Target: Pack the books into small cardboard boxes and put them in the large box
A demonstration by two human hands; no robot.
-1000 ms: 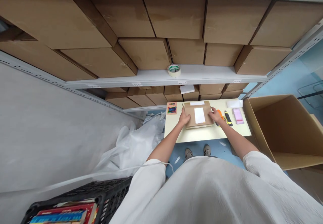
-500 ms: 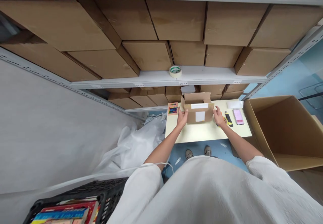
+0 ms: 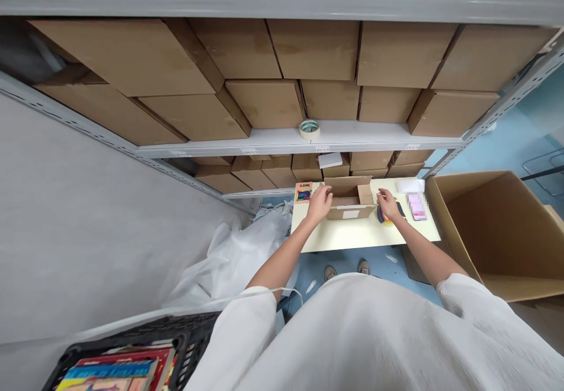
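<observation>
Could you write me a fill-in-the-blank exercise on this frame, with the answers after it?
Between the left hand and the right hand, a small carton stands with its top ____.
On the shelf rests a roll of ____.
A bigger carton stands nearer the ____ hand.
The crate at lower left is coloured ____.

Missing words: open; tape; right; black.

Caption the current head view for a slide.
A left hand and right hand flank an open cardboard box on a pale table, near a shelf of cartons.
</observation>
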